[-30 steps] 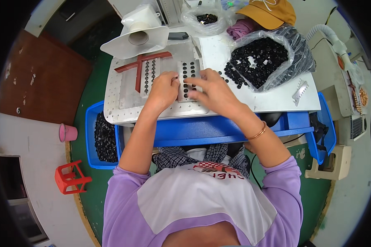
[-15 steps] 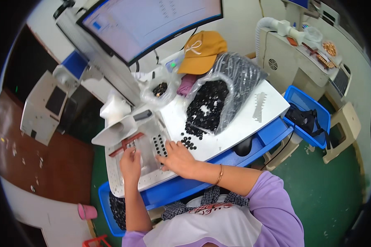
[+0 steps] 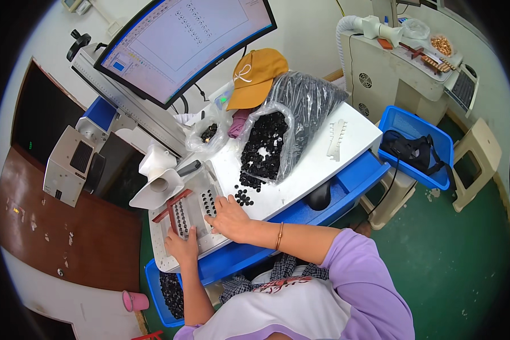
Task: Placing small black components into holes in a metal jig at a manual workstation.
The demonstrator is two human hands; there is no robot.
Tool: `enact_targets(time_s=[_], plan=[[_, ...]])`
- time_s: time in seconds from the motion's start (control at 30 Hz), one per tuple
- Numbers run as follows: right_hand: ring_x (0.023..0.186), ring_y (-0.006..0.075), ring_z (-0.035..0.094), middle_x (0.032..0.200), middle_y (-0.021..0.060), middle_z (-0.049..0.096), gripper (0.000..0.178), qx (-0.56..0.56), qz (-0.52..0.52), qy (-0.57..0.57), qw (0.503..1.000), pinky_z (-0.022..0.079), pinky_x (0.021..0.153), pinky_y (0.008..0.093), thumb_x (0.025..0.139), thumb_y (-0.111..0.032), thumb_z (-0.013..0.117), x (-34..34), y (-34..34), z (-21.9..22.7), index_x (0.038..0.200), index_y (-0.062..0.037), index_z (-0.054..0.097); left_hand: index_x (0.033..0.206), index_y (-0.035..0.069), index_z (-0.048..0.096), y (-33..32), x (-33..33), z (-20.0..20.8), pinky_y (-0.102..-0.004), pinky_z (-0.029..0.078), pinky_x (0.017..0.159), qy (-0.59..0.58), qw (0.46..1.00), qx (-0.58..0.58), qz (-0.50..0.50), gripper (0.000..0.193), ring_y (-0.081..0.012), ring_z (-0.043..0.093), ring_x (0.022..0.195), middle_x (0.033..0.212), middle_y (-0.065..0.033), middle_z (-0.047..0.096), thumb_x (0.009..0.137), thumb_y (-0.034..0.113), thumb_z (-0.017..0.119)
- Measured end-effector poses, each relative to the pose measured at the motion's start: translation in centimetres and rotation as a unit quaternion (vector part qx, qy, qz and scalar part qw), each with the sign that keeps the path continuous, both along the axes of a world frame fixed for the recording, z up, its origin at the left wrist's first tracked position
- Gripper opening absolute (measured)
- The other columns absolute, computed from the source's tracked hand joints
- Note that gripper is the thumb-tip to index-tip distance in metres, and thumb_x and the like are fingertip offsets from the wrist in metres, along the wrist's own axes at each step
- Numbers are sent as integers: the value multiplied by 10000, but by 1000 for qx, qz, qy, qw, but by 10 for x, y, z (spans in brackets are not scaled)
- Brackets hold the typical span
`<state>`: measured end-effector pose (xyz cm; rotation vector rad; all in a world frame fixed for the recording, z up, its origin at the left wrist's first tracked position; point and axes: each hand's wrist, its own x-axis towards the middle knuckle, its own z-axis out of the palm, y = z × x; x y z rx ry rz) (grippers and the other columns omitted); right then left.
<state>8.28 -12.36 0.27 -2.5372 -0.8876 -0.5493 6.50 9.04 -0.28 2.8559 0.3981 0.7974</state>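
Observation:
My left hand (image 3: 182, 247) is at the near end of a narrow plate (image 3: 181, 218) carrying rows of small black round caps, thumb and fingers closed on its two sides. The plate lies against a brown-red L-shaped stop (image 3: 171, 207) on the pale machine bed. To its right is a second light plate (image 3: 208, 199) with rows of black caps. My right hand (image 3: 231, 220) rests over that plate's near right part, its fingers spread and partly covering it. Loose black caps (image 3: 243, 198) lie just beyond my right fingers.
An open clear bag of black caps (image 3: 264, 143) stands behind my right hand, beside a filled grey bag (image 3: 309, 102) and a mustard cap (image 3: 257, 78). A white funnel-shaped nozzle (image 3: 158, 186) stands close beyond my left hand. A monitor (image 3: 187, 42) overhangs the back; a black mouse (image 3: 318, 196) sits on the blue tray.
My left hand has drawn back toward me, and the rows of caps by the brown-red stop now show. My right hand stays by the second plate. The whole view has shifted.

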Motion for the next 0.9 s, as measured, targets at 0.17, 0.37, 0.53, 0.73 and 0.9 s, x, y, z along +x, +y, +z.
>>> enact_targets(time_s=[0.17, 0.37, 0.53, 0.73, 0.9], plan=[[1061, 315, 499, 998, 175, 626, 449, -7, -2, 12, 1000, 339, 847, 441, 796, -402, 682, -6, -5, 0, 1123, -95, 677, 1183, -91, 481, -10, -5, 1, -497, 384, 923, -38, 999, -13, -7, 760, -443, 492, 1027, 1064, -294, 543, 691, 394, 798], [1073, 313, 500, 1028, 170, 620, 447, -23, 22, 42, 999, 344, 865, 463, 803, -402, 674, -9, 1, -3, 1151, -122, 672, 1097, -81, 504, -9, -16, 2, -495, 395, 907, -12, 997, -67, 27, 682, -440, 501, 1023, 1058, -296, 545, 668, 349, 815], [1161, 357, 503, 1132, 246, 586, 429, -28, -9, 36, 999, 341, 950, 552, 815, -400, 662, -8, -3, 5, 1195, -202, 647, 1165, -109, 485, -9, -23, -8, -489, 405, 906, -107, 992, -70, -21, 730, -421, 508, 1033, 1095, -279, 538, 648, 291, 809], [1080, 335, 535, 1065, 221, 605, 412, -32, 7, 0, 999, 325, 950, 549, 795, -351, 701, 6, 16, 18, 1173, -194, 654, 1241, -83, 439, -5, -55, 8, -412, 440, 814, -123, 978, -163, -29, 788, -310, 500, 888, 976, -168, 480, 628, 229, 825], [1039, 325, 542, 1037, 205, 603, 408, -52, 37, 8, 998, 329, 948, 514, 795, -362, 701, 14, 47, 20, 1165, -196, 656, 1263, -36, 462, 10, -87, 10, -282, 415, 729, -129, 968, -212, -37, 784, -167, 440, 836, 946, -64, 438, 613, 188, 838]])
